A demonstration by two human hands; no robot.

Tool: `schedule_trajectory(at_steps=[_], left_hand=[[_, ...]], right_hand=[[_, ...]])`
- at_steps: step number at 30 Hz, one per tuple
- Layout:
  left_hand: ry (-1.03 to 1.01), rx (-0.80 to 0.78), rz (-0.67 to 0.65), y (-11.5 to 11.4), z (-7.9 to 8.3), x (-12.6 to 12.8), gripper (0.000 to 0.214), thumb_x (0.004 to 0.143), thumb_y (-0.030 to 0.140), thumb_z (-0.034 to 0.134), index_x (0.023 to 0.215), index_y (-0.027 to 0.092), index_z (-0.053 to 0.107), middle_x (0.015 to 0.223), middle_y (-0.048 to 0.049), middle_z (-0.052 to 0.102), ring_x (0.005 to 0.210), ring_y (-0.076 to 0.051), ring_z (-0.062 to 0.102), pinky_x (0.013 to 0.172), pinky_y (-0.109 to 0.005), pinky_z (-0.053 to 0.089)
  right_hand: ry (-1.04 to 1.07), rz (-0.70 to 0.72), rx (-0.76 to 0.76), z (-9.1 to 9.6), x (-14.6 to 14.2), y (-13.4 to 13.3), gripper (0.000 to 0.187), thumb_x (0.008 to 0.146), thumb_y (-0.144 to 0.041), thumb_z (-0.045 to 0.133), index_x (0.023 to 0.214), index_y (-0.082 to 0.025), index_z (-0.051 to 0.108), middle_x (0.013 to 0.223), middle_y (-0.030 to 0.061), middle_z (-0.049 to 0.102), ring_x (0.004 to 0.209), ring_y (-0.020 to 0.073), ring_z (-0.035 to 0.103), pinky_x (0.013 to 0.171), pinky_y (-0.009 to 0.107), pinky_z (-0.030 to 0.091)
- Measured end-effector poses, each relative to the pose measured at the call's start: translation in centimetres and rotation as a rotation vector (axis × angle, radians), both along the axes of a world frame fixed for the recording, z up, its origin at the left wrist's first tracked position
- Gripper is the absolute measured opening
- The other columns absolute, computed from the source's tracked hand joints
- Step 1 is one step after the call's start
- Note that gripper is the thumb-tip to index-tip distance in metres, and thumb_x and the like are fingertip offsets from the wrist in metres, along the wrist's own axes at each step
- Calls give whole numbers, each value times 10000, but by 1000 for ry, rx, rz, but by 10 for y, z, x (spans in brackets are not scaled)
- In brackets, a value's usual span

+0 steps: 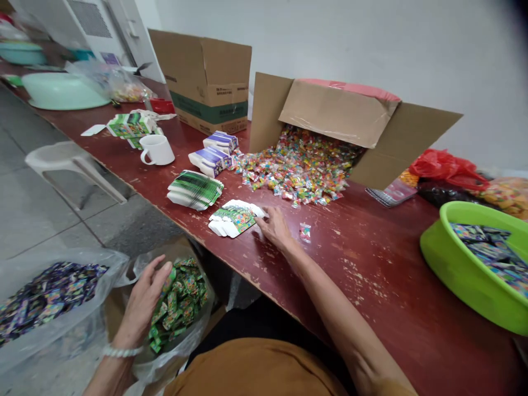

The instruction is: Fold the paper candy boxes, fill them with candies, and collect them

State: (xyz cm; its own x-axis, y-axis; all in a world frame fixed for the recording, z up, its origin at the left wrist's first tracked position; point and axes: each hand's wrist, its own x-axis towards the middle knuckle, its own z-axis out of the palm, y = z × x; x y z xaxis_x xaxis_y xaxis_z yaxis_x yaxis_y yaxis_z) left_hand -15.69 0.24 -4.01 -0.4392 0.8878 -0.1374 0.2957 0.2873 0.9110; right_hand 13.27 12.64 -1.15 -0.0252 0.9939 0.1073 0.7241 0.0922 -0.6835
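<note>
My left hand [146, 294], with a pale bead bracelet on its wrist, is over a plastic-lined carton of small green packets [181, 300]. Its fingers are stretched out, and one green packet lies close beside them. On the red table, my right hand [274, 226] has its fingers closed at the right end of a fanned pile of flat green-and-white candy boxes [235, 217]. Behind that pile lies another stack of flat green boxes [195, 190]. A single wrapped candy [305, 231] rests right of my right wrist.
Wrapped candies [297, 170] spill from a tipped cardboard box [336, 113]. A white mug [157, 150] and purple boxes [212, 159] stand left of them. A lime-green basin [466, 280] holds packets at right. A bag of purple packets [49, 300] and a stool [68, 157] are below left.
</note>
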Motion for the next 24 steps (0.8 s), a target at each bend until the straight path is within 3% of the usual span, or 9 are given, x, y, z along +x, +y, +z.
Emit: schedule_trajectory(at_steps=[3,7,10,12,15,18,20,24], left_hand=[[47,-54,-43,-1,-10,-11,625,790,606,605,1283,222,569,1159,-94,651,1144,-305,577,1011,-446,428],[-48,16,-84,6,-10,7,582,748,579,643,1174,184,615,1123,-105,668,1096,-284,607,1010,-419,435],[-58,78,-112,14,-7,25,523,742,533,659,1124,176,633,1095,-106,687,1043,-276,631,978,-409,460],[-49,132,-146,19,-3,36,473,772,486,645,1128,176,633,1127,-111,682,1044,-267,631,983,-403,459],[-28,231,-174,23,12,50,431,801,422,644,1164,190,626,1181,-106,667,1072,-253,619,1018,-391,434],[-155,267,-209,23,36,61,431,796,408,674,1177,208,635,1200,-91,671,1117,-256,601,1021,-361,422],[-386,181,-359,22,52,72,422,814,430,661,1164,195,652,1185,-98,685,1136,-268,596,996,-351,432],[-899,-189,-887,15,63,100,516,792,520,661,1152,151,667,1064,-146,724,955,-296,688,874,-394,496]], right_hand=[[-111,-57,-32,-9,-7,13,448,839,-460,661,1132,-125,616,1195,191,550,1135,325,523,943,451,414],[-204,-153,-42,-19,-14,13,509,758,-560,704,1070,-169,613,1175,164,553,1116,334,515,906,451,414],[60,-230,-28,-26,-14,13,450,676,-453,773,988,-182,595,1095,123,582,1078,314,519,910,443,395],[262,-216,-42,-26,-10,13,325,708,-406,720,907,-191,578,966,70,610,972,262,554,869,398,415],[407,-117,-79,-15,2,7,246,796,-430,594,850,-193,554,795,5,607,779,180,579,746,307,451],[550,58,-124,8,15,-10,294,776,-470,638,816,-190,559,752,-15,610,712,141,577,695,260,455],[698,269,-204,24,20,-27,314,768,-475,690,823,-186,581,761,-16,622,703,127,573,694,251,454],[803,543,-343,46,19,-58,282,823,-444,698,868,-179,611,811,-5,641,730,119,583,705,247,469]])
